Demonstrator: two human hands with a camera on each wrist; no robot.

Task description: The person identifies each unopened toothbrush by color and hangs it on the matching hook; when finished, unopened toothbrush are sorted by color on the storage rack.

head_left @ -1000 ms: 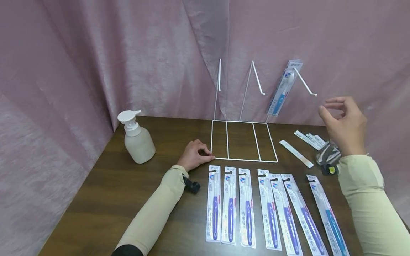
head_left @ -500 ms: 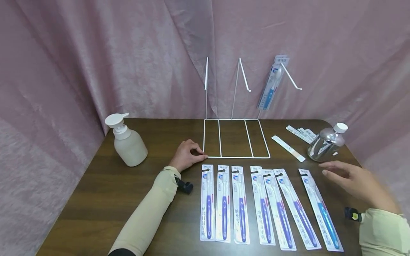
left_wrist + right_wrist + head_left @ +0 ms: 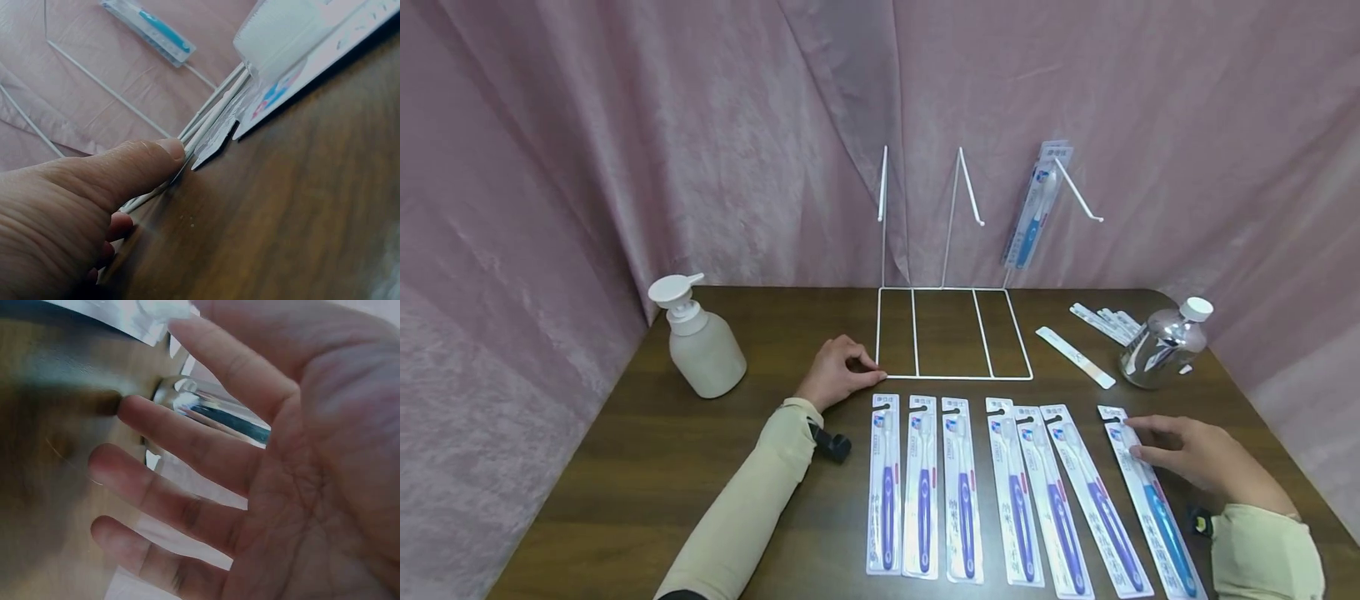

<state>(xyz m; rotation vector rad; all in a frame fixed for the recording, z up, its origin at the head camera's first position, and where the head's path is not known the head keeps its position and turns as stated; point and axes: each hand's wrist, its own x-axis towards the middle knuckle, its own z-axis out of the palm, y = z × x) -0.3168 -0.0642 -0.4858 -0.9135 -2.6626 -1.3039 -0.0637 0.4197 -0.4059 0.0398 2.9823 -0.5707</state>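
Drapery of pink crushed fabric behind a dark brown wooden table (image 3: 647, 450). Standing at the back, a white wire display rack (image 3: 953, 333) with three slanted pegs, one blue-handled toothbrush pack (image 3: 1036, 204) hanging on the rightmost. Laid in a row along the front edge, seven carded toothbrushes, six purple and, far right, one blue toothbrush in a long clear blister pack (image 3: 1150, 500). Off to the left, a cream pump bottle (image 3: 700, 342); to the right, a clear bottle with white cap (image 3: 1161, 346) and flat white sachets (image 3: 1075, 357). Left hand (image 3: 835, 371) curled, thumb pressing the rack's front corner wire, steadying the base. Right hand (image 3: 1195, 457) open, fingers spread and nearly straight, fingertips resting on the blue pack's upper end, nothing gripped yet. Best lifted by pinching the card near its hang hole, rack held firmly meanwhile.
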